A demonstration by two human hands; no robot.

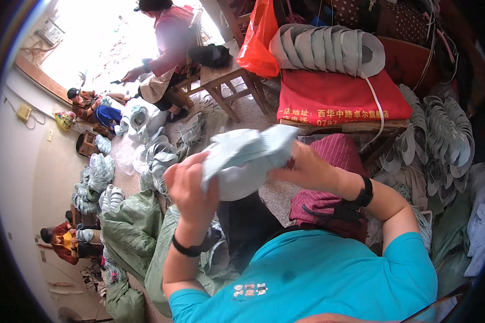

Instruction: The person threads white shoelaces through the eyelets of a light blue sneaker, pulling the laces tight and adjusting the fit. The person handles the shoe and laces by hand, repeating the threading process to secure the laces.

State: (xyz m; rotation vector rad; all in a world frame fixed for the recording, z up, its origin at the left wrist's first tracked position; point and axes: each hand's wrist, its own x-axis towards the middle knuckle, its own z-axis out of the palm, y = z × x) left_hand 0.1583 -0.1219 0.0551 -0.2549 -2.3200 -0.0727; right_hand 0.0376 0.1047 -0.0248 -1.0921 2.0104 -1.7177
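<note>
A pale blue-grey sewn fabric piece (242, 164), folded and rounded with a whitish lower part, is held up in front of my chest. Motion blurs it, so its exact kind does not show. My left hand (191, 185) grips its left end, thumb on the near side and fingers behind. At its right end, my right hand (307, 167) is closed on the edge, with the fingertips partly hidden. Dark bands circle both wrists. Beyond my right hand, a nested stack of similar pale grey pieces (328, 49) lies on a red cloth (342, 97).
The cloth covers a wooden stool beside a red plastic bag (260, 40). Bundles of grey curved pieces (450, 134) stand at the right. Green sacks (129, 220) and pale heaps (159, 161) cover the floor left. A wooden bench (226, 86) stands ahead; several people sit farther off.
</note>
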